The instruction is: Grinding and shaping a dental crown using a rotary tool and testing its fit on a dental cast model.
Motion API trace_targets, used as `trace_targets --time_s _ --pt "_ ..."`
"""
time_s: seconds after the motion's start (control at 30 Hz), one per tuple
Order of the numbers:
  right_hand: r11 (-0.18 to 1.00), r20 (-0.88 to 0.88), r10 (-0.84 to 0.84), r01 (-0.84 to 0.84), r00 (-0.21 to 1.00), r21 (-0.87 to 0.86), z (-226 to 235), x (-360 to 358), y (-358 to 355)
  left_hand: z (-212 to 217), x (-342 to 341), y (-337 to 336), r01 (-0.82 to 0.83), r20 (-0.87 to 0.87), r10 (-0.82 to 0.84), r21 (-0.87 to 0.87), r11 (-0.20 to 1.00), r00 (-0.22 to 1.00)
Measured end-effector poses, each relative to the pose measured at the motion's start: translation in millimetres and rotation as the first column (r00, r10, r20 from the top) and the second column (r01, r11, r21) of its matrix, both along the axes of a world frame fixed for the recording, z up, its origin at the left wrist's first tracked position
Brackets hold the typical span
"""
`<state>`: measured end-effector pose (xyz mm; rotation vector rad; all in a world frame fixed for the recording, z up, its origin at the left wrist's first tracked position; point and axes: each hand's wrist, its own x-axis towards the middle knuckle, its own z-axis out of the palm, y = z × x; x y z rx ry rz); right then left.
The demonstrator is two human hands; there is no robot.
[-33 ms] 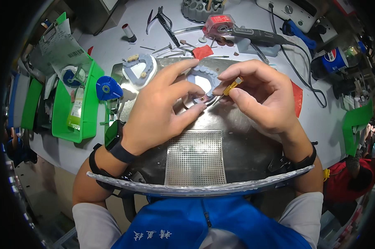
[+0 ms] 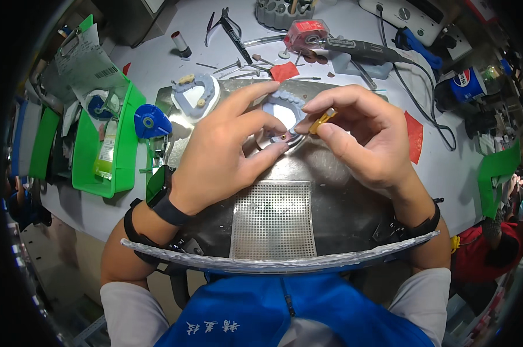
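Observation:
A grey-blue dental model (image 2: 287, 100) with a white centre rests on the dark metal bench plate (image 2: 348, 199). My left hand (image 2: 224, 141) is closed round its left side, thumb and fingers gripping it. Near the thumb tip, a pink patch with a small round hole (image 2: 283, 137) shows on the model. My right hand (image 2: 372, 130) pinches a small gold-coloured tool (image 2: 322, 121) between thumb and fingers, just right of the model. Its lower end is hidden by the fingers, so contact with the model cannot be made out. A second dental model (image 2: 195, 98) stands to the left.
A perforated metal panel (image 2: 272, 222) lies nearest me. Farther back are loose burs (image 2: 238, 72), pliers (image 2: 233, 36), a rotary handpiece (image 2: 362, 48) with its cord, and a red sheet (image 2: 284, 71). At left stands a green bin (image 2: 125, 144); at right, a bottle (image 2: 466, 85).

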<state>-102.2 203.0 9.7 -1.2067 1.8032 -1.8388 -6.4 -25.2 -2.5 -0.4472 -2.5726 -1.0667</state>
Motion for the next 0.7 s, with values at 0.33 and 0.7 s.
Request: trace_targets --time_s 0.33,0.7 --pt "0.993 -0.287 -0.046 0.076 0.957 0.095 -7.3 -0.2 -10.1 0.9 1.1 -0.1 -0.005 0.043 0.003 0.045 0.999 0.999" --pt "0.975 -0.594 -0.104 0.199 0.798 0.097 -0.8 3.2 -29.3 -6.3 -5.4 -6.0 0.074 0.117 -0.095 0.174 0.982 0.989"
